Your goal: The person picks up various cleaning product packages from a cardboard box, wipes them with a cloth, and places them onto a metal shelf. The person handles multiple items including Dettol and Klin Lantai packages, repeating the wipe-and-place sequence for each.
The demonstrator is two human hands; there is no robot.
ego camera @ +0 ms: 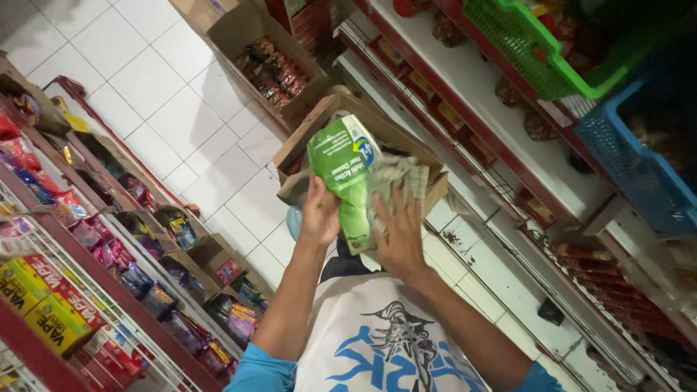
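Green refill pouch (347, 174): being held up over open cardboard box (319, 138) on white tiled floor (167, 101).

Left hand (320, 215): grip closing round pouch's left edge, thumb on front.

Right hand (398, 234): pressing crumpled grey cloth (396, 181) flat against pouch's right side; grip looking spread rather than curled, fingers partly blurred.

Second cardboard box (250, 29) of dark packets lying further along aisle.

Shelf racks (109, 290) of bright sachets running along one side; green basket (537, 51) and blue basket (639, 167) sitting on opposite shelf.
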